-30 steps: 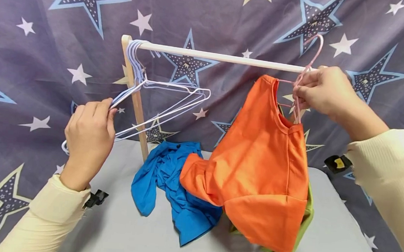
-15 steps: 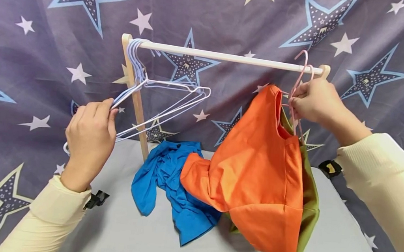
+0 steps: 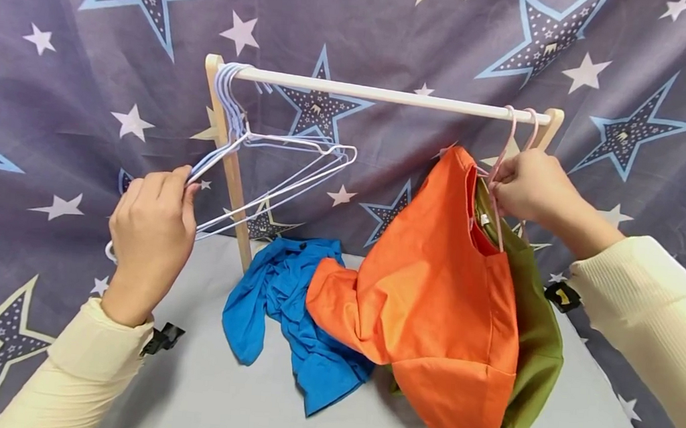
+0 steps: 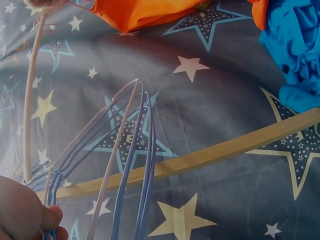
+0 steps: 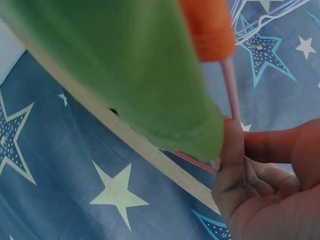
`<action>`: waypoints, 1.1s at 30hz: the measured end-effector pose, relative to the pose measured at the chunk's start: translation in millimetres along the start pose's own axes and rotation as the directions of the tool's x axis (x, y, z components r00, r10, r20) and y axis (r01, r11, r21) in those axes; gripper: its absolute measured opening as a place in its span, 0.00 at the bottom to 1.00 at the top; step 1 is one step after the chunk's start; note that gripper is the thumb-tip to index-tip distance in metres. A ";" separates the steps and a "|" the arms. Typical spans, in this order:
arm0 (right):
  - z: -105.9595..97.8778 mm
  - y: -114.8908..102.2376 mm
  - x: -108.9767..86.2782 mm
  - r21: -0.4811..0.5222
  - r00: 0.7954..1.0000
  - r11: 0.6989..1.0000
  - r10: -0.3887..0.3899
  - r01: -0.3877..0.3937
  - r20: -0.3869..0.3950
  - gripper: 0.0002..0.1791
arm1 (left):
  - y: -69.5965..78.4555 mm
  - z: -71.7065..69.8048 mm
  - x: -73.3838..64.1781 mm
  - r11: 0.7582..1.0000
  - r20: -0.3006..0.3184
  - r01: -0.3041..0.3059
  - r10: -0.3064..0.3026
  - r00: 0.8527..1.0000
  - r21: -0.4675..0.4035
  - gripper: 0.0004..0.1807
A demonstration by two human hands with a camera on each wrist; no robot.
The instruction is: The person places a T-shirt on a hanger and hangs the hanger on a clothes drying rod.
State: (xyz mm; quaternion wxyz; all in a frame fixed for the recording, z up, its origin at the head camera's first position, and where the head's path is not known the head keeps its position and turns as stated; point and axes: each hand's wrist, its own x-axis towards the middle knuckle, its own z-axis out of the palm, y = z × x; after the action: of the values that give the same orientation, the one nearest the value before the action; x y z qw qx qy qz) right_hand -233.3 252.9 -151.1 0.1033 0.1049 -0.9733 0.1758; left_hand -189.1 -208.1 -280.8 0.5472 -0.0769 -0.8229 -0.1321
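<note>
While the left sleeve (image 3: pixel 86 355) runs off the frame's lower edge, the left hand (image 3: pixel 152 236) has its fingers curled round the arms of several white and blue hangers (image 3: pixel 217 158); they overlap too closely to count, and the part inside the palm is hidden. Their hooks hang at the left end of a white rail (image 3: pixel 382 95), beside a wooden post (image 3: pixel 233 178) partly masked by them. On the grey bench (image 3: pixel 201 398) lies a crumpled blue garment (image 3: pixel 293 311), its right side covered by an orange garment (image 3: pixel 445 296) that hangs from the front pink hanger (image 3: pixel 496 214). Behind it, mostly hidden, is a green garment (image 3: pixel 541 337), a blur in the right wrist view, on the second pink hanger (image 3: pixel 534 131). Both pink hooks sit on the rail's right end. The right hand (image 3: pixel 533 182) pinches the front pink hanger below its hook, its fingertips partly concealed in the head view. The right sleeve (image 3: pixel 655 326) is cut off at the right edge.
</note>
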 end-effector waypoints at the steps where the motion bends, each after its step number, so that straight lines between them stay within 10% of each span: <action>1: 0.1 -0.2 -0.3 -0.013 1.000 1.000 -0.005 0.005 0.001 0.13 | 0.5 -0.3 0.0 1.000 -0.004 0.002 -0.002 1.000 0.000 0.15; 20: -12.7 -9.2 -5.1 -0.289 0.994 0.952 -0.085 0.101 0.069 0.23 | 3.3 -0.9 -0.4 0.999 -0.024 0.026 -0.027 0.999 -0.030 0.13; 33: -16.0 -61.7 -14.5 -0.313 0.948 0.908 -0.207 0.279 0.244 0.27 | 4.6 -1.9 -0.2 0.998 0.006 0.048 -0.048 0.999 -0.030 0.14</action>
State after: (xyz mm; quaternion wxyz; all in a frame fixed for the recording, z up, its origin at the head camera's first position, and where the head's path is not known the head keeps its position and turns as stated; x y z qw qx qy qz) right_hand -201.9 204.7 -120.1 0.0404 0.2237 -0.9736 -0.0225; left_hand -186.1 -204.3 -279.6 0.5406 -0.0659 -0.8238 -0.1573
